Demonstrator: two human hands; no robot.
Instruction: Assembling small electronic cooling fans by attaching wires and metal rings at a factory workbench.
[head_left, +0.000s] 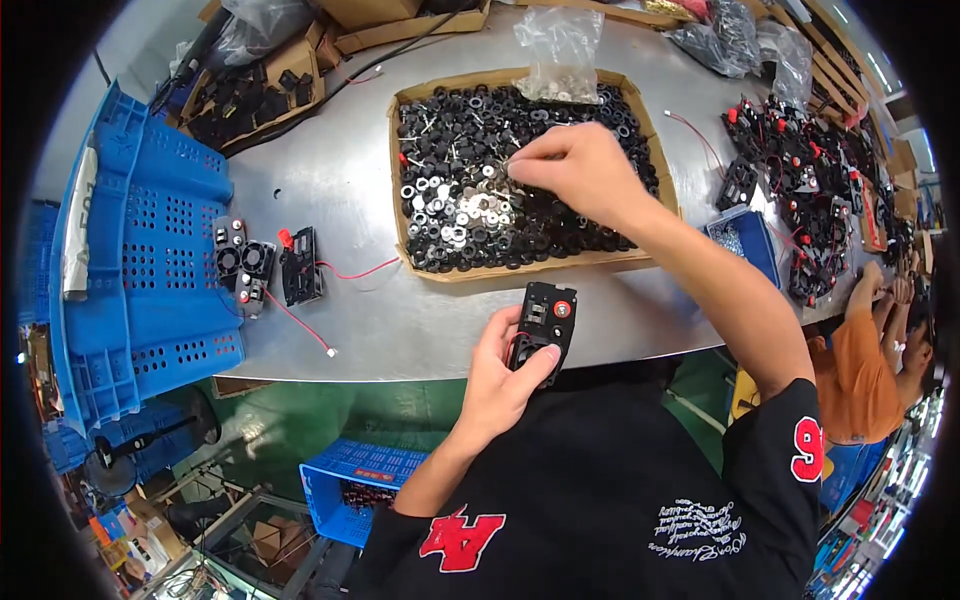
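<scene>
Gadget (538,312), black with a red spot, sits in the left hand (497,390), thumb and fingers snug around it, near the table (440,335) edge. The right hand (588,172) bends over a box (545,264) of small bits (475,205); I can't tell if its fingertips pinch one.

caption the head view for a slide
Left hand holding a black device, right hand over a cardboard tray of parts
</scene>
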